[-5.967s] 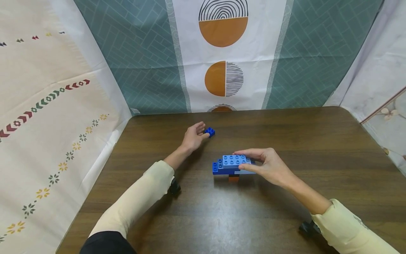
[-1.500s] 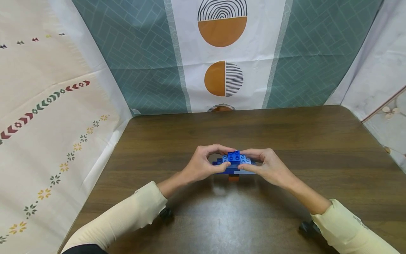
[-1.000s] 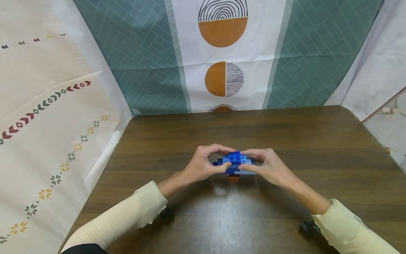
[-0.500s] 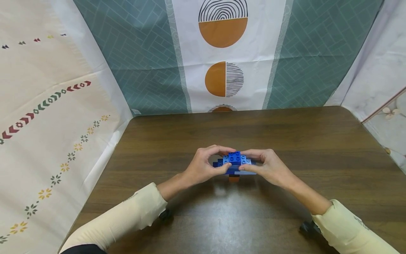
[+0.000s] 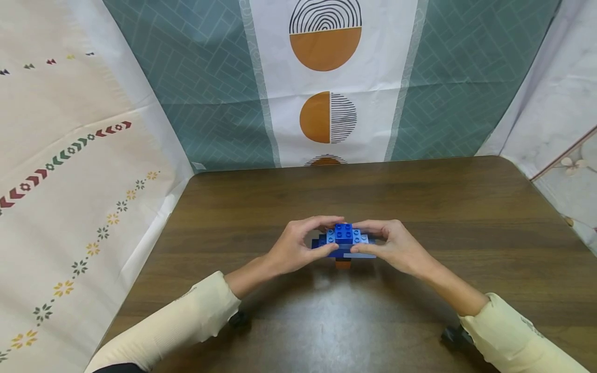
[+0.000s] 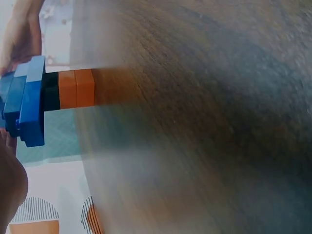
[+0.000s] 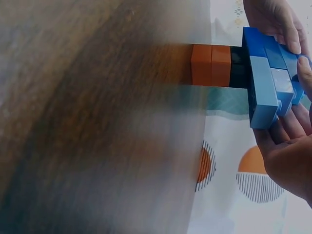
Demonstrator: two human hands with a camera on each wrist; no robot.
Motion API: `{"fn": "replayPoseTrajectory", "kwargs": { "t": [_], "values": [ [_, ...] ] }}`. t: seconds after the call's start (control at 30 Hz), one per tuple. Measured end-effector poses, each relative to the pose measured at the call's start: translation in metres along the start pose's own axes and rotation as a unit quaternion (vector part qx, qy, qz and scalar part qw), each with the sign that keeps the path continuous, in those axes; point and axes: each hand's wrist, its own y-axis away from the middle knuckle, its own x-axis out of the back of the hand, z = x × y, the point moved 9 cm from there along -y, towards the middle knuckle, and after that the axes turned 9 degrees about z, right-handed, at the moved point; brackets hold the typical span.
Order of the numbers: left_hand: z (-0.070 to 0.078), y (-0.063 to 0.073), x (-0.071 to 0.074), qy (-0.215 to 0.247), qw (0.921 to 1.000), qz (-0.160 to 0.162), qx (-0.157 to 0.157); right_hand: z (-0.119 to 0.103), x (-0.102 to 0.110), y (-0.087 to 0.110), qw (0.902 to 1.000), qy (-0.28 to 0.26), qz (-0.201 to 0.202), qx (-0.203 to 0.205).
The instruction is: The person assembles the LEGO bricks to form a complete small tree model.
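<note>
A stack of toy building bricks [image 5: 344, 254] stands upright on the table, with narrow orange bricks [image 6: 76, 88] and a black brick [image 6: 50, 91] forming its stem. Wider rows of dark and light blue bricks [image 7: 263, 87] spread out above that stem. On the very top sits a small dark blue four-stud brick [image 5: 343, 233]. My left hand [image 5: 294, 246] holds the stack's upper left part, thumb in front and fingers behind. From the right, my right hand [image 5: 398, 243] grips it likewise, its thumb on the front face. The fingers partly hide the back of the stack.
The brown wooden table [image 5: 420, 197] runs back to a patterned cloth [image 5: 224, 103] hanging behind it. A cream printed cloth [image 5: 93, 207] hangs along the left and a white cloth [image 5: 559, 103] along the right.
Six seconds ago my left hand was reaching to the small dark blue brick at the back of the table; that brick now sits atop the stack. Lately, my left fingers have spread slightly.
</note>
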Motion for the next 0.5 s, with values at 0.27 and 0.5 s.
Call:
{"fn": "replayPoseTrajectory", "kwargs": {
  "t": [0.27, 0.5],
  "values": [
    [-0.008, 0.008, 0.006, -0.009, 0.9993, -0.009, 0.035, 0.006, 0.002, 0.004, 0.9995, 0.030, 0.000, 0.006],
    [-0.019, 0.023, 0.010, -0.031, 0.9978, -0.013, 0.057, 0.012, 0.007, 0.009, 0.9985, 0.052, 0.004, 0.014]
  ]
}}
